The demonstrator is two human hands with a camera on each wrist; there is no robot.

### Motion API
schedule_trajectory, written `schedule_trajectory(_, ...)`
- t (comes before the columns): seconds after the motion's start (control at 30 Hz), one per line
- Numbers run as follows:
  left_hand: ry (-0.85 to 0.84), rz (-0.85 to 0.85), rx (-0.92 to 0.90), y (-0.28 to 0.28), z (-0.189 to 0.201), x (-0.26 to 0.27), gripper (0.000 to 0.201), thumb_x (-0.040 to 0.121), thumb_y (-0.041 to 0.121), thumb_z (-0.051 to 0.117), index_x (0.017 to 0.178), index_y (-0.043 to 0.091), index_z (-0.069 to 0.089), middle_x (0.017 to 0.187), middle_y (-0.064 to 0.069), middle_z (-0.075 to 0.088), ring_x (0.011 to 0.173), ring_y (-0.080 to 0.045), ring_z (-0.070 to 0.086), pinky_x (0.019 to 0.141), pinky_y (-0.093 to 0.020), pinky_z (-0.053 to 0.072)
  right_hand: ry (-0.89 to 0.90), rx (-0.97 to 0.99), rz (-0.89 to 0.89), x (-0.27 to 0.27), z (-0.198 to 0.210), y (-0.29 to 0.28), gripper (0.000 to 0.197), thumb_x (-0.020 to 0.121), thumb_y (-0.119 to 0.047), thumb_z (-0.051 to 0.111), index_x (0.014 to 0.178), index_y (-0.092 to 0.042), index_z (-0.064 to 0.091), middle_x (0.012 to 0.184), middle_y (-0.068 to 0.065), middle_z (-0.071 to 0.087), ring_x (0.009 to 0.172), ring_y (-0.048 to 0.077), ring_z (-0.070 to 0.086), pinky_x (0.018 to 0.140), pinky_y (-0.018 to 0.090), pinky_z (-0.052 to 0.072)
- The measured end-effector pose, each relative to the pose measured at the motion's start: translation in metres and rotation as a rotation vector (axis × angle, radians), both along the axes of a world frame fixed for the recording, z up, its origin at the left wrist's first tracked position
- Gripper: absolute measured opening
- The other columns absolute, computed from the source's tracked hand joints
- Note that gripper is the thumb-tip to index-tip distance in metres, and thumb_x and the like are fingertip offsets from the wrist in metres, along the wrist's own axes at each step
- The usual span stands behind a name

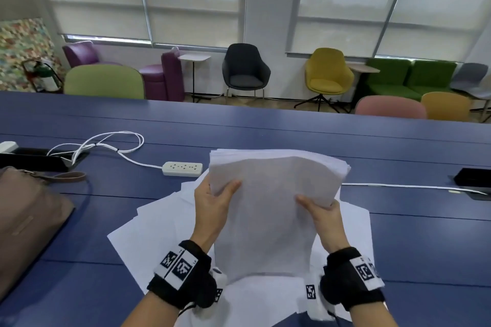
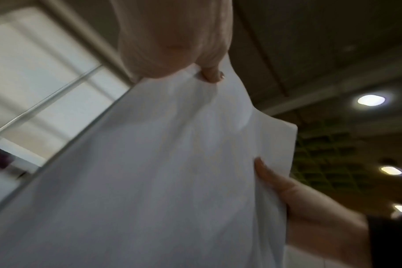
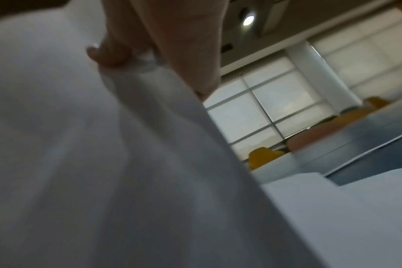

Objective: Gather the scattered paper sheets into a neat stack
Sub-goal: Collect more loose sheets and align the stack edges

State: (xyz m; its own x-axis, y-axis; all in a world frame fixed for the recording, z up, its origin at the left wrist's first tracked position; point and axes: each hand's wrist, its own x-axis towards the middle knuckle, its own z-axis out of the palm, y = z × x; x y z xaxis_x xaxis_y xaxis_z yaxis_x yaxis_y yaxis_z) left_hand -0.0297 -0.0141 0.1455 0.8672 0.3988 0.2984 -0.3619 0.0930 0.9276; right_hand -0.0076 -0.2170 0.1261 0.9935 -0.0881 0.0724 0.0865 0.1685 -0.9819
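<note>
A thick bundle of white paper sheets [image 1: 268, 194] is held upright above the blue table [image 1: 398, 247], its top edges fanned and uneven. My left hand [image 1: 215, 202] grips the bundle's left side, thumb on the near face. My right hand [image 1: 322, 212] grips the right side the same way. In the left wrist view my left hand [image 2: 184, 59] pinches the paper bundle [image 2: 161, 172], and my right hand [image 2: 298, 199] shows at its far edge. In the right wrist view my right hand [image 3: 135, 50] holds the paper bundle [image 3: 103, 154]. More loose sheets [image 1: 159, 225] lie spread on the table under the bundle.
A white power strip [image 1: 182, 168] with a looped cable [image 1: 106, 141] lies behind the papers to the left. A brown bag [image 1: 29, 220] sits at the left edge. A black object [image 1: 473, 178] and a white cord [image 1: 398, 186] lie at the right. Chairs line the far side.
</note>
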Motion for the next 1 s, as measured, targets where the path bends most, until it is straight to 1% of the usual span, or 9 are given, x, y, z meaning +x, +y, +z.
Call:
schedule_trajectory(0.1, -0.133, 0.026, -0.005, -0.004, 0.026, -0.001, 0.022, 0.081, 0.005, 0.065, 0.101, 0.01, 0.06, 0.09, 0.006, 0.067, 0.078, 0.001, 0.066, 0.068, -0.013, 0.051, -0.109, -0.008, -0.059, 0.001, 0.026, 0.0, 0.014, 0.08, -0.003, 0.067, 0.075, -0.016, 0.065, 0.062, -0.015, 0.07, 0.059, -0.001, 0.065, 0.054, 0.013, 0.051)
schedule_trajectory(0.23, -0.138, -0.012, 0.025, -0.004, 0.025, -0.006, 0.03, 0.078, 0.012, 0.067, 0.101, 0.027, 0.054, 0.097, 0.006, 0.065, 0.088, -0.006, 0.064, 0.077, -0.019, 0.053, -0.154, -0.03, 0.001, -0.003, 0.03, -0.004, 0.011, 0.081, -0.009, 0.068, 0.09, -0.016, 0.066, 0.076, -0.012, 0.074, 0.071, 0.004, 0.068, 0.063, 0.019, 0.053)
schedule_trajectory(0.33, -0.047, -0.003, 0.049, 0.002, -0.003, -0.006, 0.037, 0.081, 0.007, 0.067, 0.11, 0.024, 0.051, 0.101, 0.008, 0.062, 0.088, -0.003, 0.061, 0.074, -0.014, 0.05, -0.118, -0.052, 0.05, -0.004, 0.01, -0.007, 0.033, 0.071, -0.019, 0.071, 0.104, -0.016, 0.066, 0.091, -0.006, 0.074, 0.085, 0.011, 0.068, 0.072, 0.022, 0.055)
schedule_trajectory(0.5, 0.086, -0.077, 0.053, 0.01, -0.034, 0.0, 0.026, 0.084, 0.003, 0.064, 0.098, 0.022, 0.054, 0.094, 0.007, 0.064, 0.085, -0.008, 0.063, 0.067, -0.013, 0.05, 0.014, -0.008, 0.134, -0.002, -0.024, -0.012, 0.068, 0.042, -0.059, 0.083, 0.094, -0.019, 0.067, 0.085, -0.005, 0.074, 0.081, 0.013, 0.068, 0.074, 0.032, 0.05)
schedule_trajectory(0.6, 0.112, -0.118, 0.031, 0.017, -0.04, 0.004, 0.022, 0.085, 0.004, 0.064, 0.097, 0.02, 0.054, 0.096, 0.004, 0.064, 0.089, -0.014, 0.062, 0.068, -0.016, 0.051, 0.046, 0.153, 0.127, 0.002, -0.031, -0.019, 0.091, 0.025, -0.084, 0.07, 0.093, -0.024, 0.069, 0.08, -0.008, 0.071, 0.072, 0.007, 0.063, 0.065, 0.025, 0.048)
schedule_trajectory(0.67, 0.117, -0.169, 0.026, 0.017, -0.039, 0.004, 0.033, 0.079, 0.016, 0.069, 0.108, 0.019, 0.054, 0.103, 0.004, 0.065, 0.093, -0.01, 0.064, 0.072, -0.017, 0.052, 0.065, 0.182, 0.111, 0.002, -0.025, -0.016, 0.092, 0.029, -0.094, 0.053, 0.095, -0.032, 0.069, 0.079, -0.011, 0.072, 0.074, 0.005, 0.064, 0.063, 0.018, 0.05)
schedule_trajectory(0.73, 0.101, -0.188, 0.05, 0.014, -0.036, 0.005, 0.053, 0.07, 0.029, 0.072, 0.117, 0.015, 0.053, 0.107, 0.004, 0.066, 0.095, -0.007, 0.065, 0.075, -0.017, 0.051, 0.108, 0.102, 0.037, 0.002, -0.014, -0.009, 0.075, 0.041, -0.092, 0.035, 0.079, -0.039, 0.071, 0.075, -0.01, 0.069, 0.076, 0.008, 0.061, 0.066, 0.025, 0.048)
schedule_trajectory(0.8, 0.078, -0.163, 0.034, 0.014, -0.034, 0.007, 0.062, 0.063, 0.041, 0.071, 0.116, 0.014, 0.053, 0.106, 0.001, 0.066, 0.095, -0.009, 0.064, 0.074, -0.019, 0.052, 0.144, 0.049, -0.013, 0.005, -0.004, -0.003, 0.076, 0.045, -0.089, 0.027, 0.069, -0.029, 0.068, 0.069, -0.007, 0.065, 0.07, 0.01, 0.06, 0.068, 0.029, 0.044)
schedule_trajectory(1.0, 0.018, -0.175, 0.04, 0.018, -0.029, 0.014, 0.063, 0.06, 0.041, 0.07, 0.113, 0.01, 0.056, 0.104, -0.006, 0.066, 0.091, -0.009, 0.065, 0.072, -0.018, 0.052, 0.073, 0.015, 0.0, 0.014, 0.012, -0.007, 0.091, 0.022, -0.102, 0.034, 0.071, -0.037, 0.073, 0.068, -0.007, 0.069, 0.074, 0.013, 0.063, 0.068, 0.028, 0.049)
